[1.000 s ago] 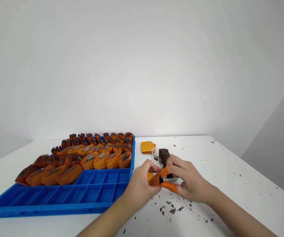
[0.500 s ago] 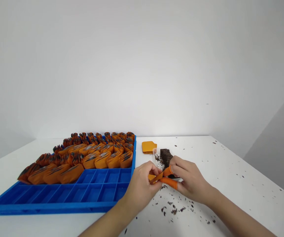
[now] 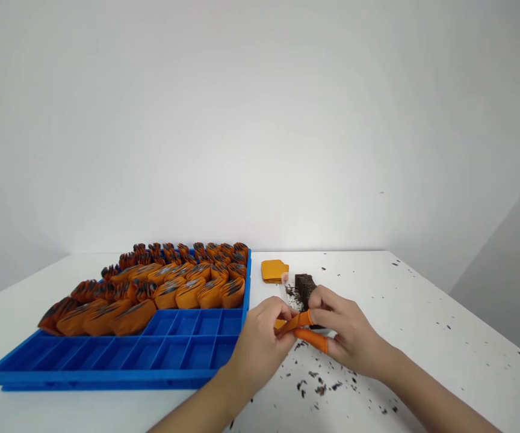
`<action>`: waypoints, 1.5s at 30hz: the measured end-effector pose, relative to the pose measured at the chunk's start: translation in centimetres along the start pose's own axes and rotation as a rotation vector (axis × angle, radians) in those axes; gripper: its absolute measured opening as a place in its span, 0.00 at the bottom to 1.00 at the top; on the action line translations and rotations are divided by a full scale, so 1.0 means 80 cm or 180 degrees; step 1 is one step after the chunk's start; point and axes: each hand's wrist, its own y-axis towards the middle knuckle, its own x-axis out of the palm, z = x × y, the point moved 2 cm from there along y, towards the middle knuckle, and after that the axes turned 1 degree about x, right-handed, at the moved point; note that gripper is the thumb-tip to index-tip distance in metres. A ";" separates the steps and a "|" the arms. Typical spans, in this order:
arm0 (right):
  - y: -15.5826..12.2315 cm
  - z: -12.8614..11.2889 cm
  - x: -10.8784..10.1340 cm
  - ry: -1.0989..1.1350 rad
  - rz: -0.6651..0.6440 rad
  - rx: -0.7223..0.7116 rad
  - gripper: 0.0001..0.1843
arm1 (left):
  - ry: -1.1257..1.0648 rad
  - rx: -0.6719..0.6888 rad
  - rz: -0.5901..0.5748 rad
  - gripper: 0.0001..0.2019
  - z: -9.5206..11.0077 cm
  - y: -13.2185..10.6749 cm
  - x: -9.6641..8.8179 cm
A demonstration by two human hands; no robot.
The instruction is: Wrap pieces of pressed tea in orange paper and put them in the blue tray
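My left hand (image 3: 260, 343) is closed around a small orange paper envelope (image 3: 281, 325), its thumb and fingers pinching the edge. From the other side, my right hand (image 3: 354, 334) meets the envelope with its thumb and index finger, their tips close together on it. Both of those fingers wear orange rubber finger cots (image 3: 313, 340). The fingers hide much of the envelope, and I cannot see inside it. Just behind my right hand stands a row of dark brown thin pieces (image 3: 305, 288) in a clear shallow container (image 3: 283, 287), partly covered by the hand.
A blue divided tray (image 3: 120, 377) fills the left side, its back rows packed with orange packets (image 3: 136, 316) showing dark edges. A flat stack of orange envelopes (image 3: 273, 270) lies beyond the container. Dark crumbs (image 3: 321, 390) are scattered over the white table (image 3: 422, 337).
My right index finger has come down flatter across the envelope. Both hands stay nearly in place, and the whole view has shifted slightly.
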 end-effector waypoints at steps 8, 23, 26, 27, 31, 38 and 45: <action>0.001 0.006 -0.003 0.0412 0.0338 0.0269 0.15 | -0.0062 -0.0249 0.0070 0.11 0.005 0.002 0.000; -0.001 0.015 0.005 0.0100 -0.0295 0.0161 0.11 | 0.1459 0.0920 -0.0551 0.14 0.034 -0.002 -0.014; -0.001 0.011 0.007 0.0005 -0.0356 0.0136 0.13 | 0.1786 0.0988 -0.0798 0.06 0.037 0.001 -0.022; -0.001 0.011 0.009 0.0009 -0.0340 0.0126 0.13 | 0.1826 0.0964 -0.0853 0.05 0.036 0.003 -0.025; -0.005 0.015 0.015 0.0210 -0.0210 0.0136 0.13 | 0.1636 0.0848 -0.0929 0.06 0.035 0.008 -0.040; -0.008 0.022 0.012 0.0202 -0.0176 0.0044 0.10 | 0.1577 0.0355 -0.0322 0.14 0.051 -0.029 -0.128; -0.010 0.019 0.011 0.0051 -0.0228 -0.0022 0.07 | 0.2241 -0.0552 0.0815 0.18 -0.003 -0.110 -0.295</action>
